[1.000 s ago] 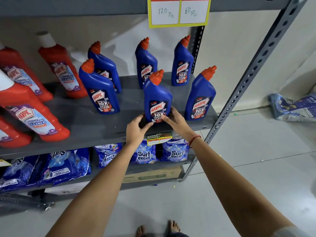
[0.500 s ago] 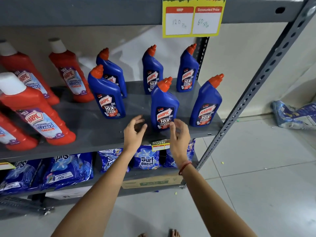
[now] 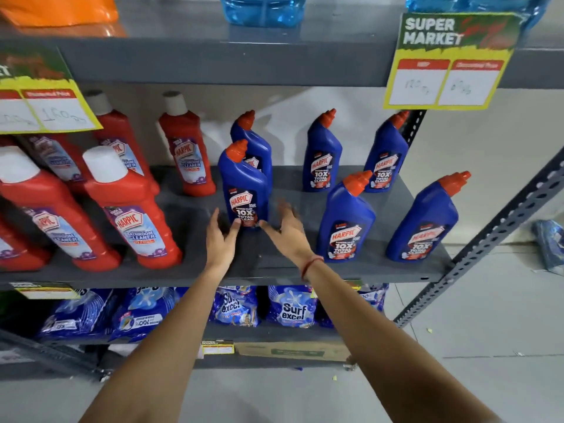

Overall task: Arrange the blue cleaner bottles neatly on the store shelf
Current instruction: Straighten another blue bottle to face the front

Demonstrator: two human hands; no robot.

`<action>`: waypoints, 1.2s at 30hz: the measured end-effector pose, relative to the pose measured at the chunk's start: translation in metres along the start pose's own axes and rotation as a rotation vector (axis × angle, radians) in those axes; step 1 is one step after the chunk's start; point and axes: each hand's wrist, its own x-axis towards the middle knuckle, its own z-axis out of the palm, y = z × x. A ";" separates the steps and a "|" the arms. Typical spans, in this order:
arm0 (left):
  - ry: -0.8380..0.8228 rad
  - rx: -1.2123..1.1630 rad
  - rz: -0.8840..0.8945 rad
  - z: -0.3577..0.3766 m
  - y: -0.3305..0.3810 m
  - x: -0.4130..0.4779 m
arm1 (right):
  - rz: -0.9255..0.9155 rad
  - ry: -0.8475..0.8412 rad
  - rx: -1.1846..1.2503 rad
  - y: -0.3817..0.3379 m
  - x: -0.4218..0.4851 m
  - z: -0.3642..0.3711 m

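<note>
Glossy plastic bottles, matt metal shelf

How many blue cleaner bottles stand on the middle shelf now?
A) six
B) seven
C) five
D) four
A: three blue bottles stand in the back row and three in the front row, which makes six on the grey shelf.

"HARPIC 10X" on blue bottle, "SUPER MARKET" on price sign
</note>
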 end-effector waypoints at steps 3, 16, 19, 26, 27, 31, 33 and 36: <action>-0.145 -0.020 -0.038 -0.003 0.001 0.016 | 0.028 -0.102 0.011 -0.003 0.024 0.004; -0.197 -0.023 0.086 -0.020 -0.013 -0.029 | -0.089 -0.097 0.076 0.015 -0.017 0.003; -0.181 -0.013 0.120 -0.023 -0.015 -0.044 | -0.093 -0.080 0.099 0.017 -0.030 0.005; -0.171 0.002 0.117 -0.026 -0.009 -0.060 | -0.087 -0.056 0.099 0.015 -0.044 0.005; -0.165 0.004 0.116 -0.026 -0.008 -0.061 | -0.082 -0.059 0.104 0.015 -0.045 0.006; -0.151 0.035 0.112 -0.026 -0.006 -0.066 | -0.057 -0.067 0.104 0.016 -0.047 0.006; -0.143 0.058 0.117 -0.027 -0.005 -0.069 | -0.039 -0.058 0.094 0.016 -0.048 0.006; -0.148 0.094 0.108 -0.029 -0.001 -0.075 | 0.001 -0.062 0.099 0.012 -0.052 0.005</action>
